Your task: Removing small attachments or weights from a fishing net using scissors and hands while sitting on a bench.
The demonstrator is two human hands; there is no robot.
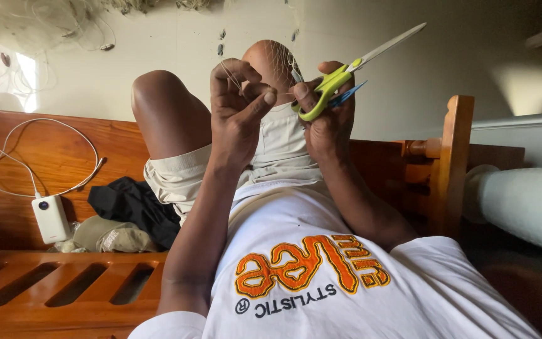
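My left hand (236, 100) is raised in front of my bent knees, its fingers pinched on thin pale netting twine (233, 76). A fine mesh net (280, 59) drapes over my right knee. My right hand (327, 116) holds scissors (346, 72) with lime-green handles, blades pointing up and to the right. A small blue tool (348, 95) also sticks out of that hand. The two hands are close together, joined by a taut strand.
I lie on a wooden bed with a slatted rail (64, 282). A white power bank (50, 218) with a looped white cable (45, 150), dark cloth (133, 204) and a crumpled bundle (111, 235) lie at the left. A wooden post (453, 163) and white roll (522, 201) stand at the right.
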